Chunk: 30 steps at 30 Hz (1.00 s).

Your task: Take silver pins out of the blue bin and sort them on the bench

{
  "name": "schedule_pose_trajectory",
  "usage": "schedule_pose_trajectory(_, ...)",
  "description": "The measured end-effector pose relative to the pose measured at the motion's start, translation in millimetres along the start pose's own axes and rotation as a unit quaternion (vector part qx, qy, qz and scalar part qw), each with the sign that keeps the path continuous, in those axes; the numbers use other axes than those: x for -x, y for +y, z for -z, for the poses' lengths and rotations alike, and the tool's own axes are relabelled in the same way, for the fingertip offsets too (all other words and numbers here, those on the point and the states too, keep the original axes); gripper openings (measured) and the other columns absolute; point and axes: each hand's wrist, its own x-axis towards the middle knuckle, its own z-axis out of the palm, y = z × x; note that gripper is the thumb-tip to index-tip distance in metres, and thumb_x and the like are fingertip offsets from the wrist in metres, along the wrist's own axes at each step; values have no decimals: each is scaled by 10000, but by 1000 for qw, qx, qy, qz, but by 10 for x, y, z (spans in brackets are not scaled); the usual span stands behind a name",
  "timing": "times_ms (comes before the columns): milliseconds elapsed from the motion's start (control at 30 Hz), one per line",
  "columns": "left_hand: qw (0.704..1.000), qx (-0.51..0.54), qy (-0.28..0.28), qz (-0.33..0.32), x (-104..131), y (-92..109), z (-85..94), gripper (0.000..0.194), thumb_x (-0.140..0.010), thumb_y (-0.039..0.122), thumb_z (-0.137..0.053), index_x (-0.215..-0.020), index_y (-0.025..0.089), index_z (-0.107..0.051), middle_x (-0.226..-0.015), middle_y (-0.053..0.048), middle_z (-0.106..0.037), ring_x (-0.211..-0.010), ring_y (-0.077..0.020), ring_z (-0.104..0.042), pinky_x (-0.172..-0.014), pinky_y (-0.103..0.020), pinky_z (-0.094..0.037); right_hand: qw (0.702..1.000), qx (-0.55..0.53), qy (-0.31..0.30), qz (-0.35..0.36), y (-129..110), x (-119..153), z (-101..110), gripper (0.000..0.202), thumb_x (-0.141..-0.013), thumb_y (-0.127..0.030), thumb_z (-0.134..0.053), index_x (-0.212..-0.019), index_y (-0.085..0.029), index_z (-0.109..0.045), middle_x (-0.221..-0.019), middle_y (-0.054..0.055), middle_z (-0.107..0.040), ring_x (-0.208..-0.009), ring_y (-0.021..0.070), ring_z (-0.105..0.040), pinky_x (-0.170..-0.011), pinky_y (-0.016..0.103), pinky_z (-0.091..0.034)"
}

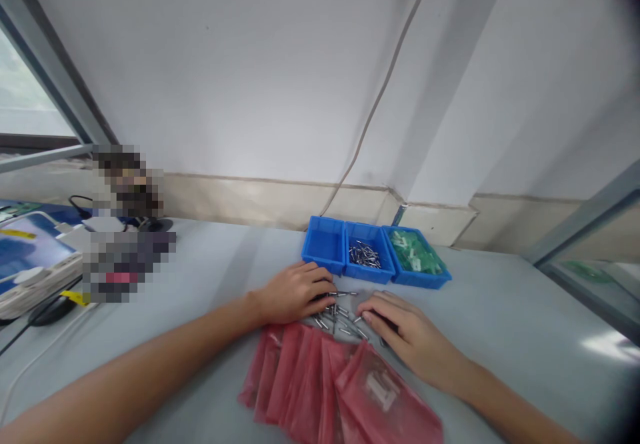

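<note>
Small metal pins [345,329] lie in a loose pile on the grey table, between my two hands. My left hand [295,293] rests palm down at the pile's left side, thumb and fingers apart and touching pins; its fingertips partly cover some. On the other side, my right hand [407,334] has thumb and forefinger closed on one metal pin [357,319]. Just in front of the pile, several red plastic bags [305,384] overlap in a fan. The rightmost bag [405,407] shows a pale piece inside.
Behind the pile stand three blue bins: an empty one [324,241], one with metal pins [365,255], and one with green-and-white packets [415,254]. Power strips [37,284] and cables lie at left, near a blurred-out area. A wall closes off the back.
</note>
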Motion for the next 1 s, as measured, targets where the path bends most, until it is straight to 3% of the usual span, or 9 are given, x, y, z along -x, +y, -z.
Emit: schedule_pose_trajectory(1000,1000,2,0,-2,11,-9,-17,305,-1127,383,-496,-1216,174,-700,-1215,-89,-716,-1109,-213,-679,-1007,-359,-520,1000,1,-9,1,18,-11,-2,203,-1130,-314,-482,-1153,-298,-683,-1149,26,-730,-1065,223,-679,-968,375,-529)
